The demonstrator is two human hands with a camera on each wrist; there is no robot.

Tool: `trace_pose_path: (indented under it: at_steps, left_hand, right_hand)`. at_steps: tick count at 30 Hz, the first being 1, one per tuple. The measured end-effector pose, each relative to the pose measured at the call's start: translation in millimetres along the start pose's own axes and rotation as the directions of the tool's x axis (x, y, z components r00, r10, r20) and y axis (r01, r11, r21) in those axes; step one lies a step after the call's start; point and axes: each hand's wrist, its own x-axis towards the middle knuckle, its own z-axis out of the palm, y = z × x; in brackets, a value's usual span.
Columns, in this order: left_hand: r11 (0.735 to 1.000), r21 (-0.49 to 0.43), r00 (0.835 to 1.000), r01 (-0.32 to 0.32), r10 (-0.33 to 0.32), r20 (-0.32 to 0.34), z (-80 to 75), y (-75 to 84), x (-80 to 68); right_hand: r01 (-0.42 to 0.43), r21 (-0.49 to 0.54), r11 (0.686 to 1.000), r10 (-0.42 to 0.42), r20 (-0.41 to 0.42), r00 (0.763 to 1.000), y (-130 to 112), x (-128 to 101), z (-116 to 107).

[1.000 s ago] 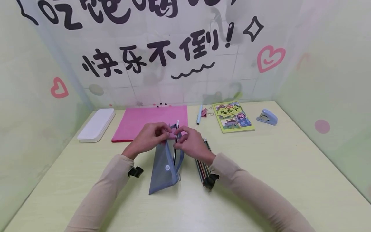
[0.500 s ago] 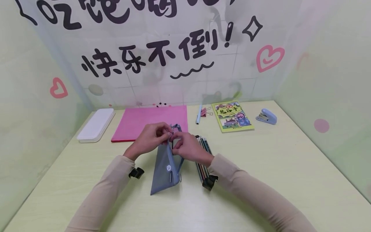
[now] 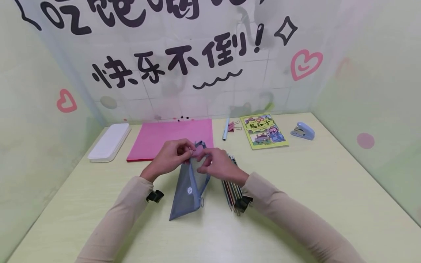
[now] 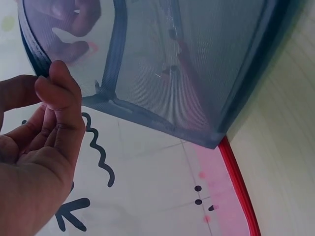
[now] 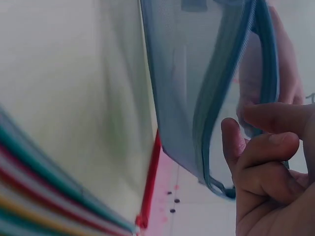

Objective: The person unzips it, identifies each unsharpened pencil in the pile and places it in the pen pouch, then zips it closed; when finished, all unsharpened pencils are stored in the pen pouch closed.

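A blue-grey mesh zip pouch [image 3: 183, 199] stands tilted on the table, its mouth spread. My left hand [image 3: 171, 154] pinches one edge of that mouth between thumb and fingertips, as the left wrist view confirms at the pouch's mesh wall [image 4: 152, 59]. At the other side of the opening is my right hand [image 3: 219, 166], its fingers loosely bent and nothing between them; whether they touch the zip edge I cannot tell. Beneath the right forearm lies a bundle of pencils [image 3: 231, 195], showing as blurred coloured stripes in the right wrist view. What is inside the pouch is unclear.
Behind the hands lies a pink folder [image 3: 174, 133] with a red edge. A white case [image 3: 110, 142] sits at the far left. Towards the back right are a light blue pen [image 3: 225, 129], pink binder clips [image 3: 232, 127], a yellow booklet [image 3: 264, 132] and a blue stapler [image 3: 303, 131].
My right hand has lowered a pencil into the pouch, let it go and drawn back slightly to the right. The left hand has kept its pinch on the edge.
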Motion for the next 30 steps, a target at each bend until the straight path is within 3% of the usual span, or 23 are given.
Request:
trace_pose_path:
  at_steps: [5,10,17,22,30]
  left_hand:
    - [1.000,-0.016,1.000,0.006,-0.006,0.002,-0.9,-0.3,0.0]
    - [1.000,-0.004,1.000,0.009,-0.009,-0.004,-1.3,-1.9,-0.8]
    - [1.000,-0.021,1.000,0.021,-0.021,0.007,-0.5,-5.0,-1.6]
    - [0.999,-0.021,1.000,0.026,-0.026,0.012,-1.1,-3.6,-1.6]
    - [0.999,-0.014,0.999,0.038,-0.038,0.008,-2.1,-3.5,-2.5]
  right_hand:
    - [-0.038,-0.062,0.997,0.036,-0.028,0.999,9,-4,-23]
    - [-0.061,-0.134,0.989,0.067,0.047,0.997,21,-7,-36]
    - [-0.020,-0.269,0.963,0.062,0.149,0.987,34,-10,-36]
    - [0.013,-0.359,0.933,0.042,0.145,0.988,37,-11,-34]
    - [0.019,-0.410,0.912,0.038,0.132,0.991,43,-11,-34]
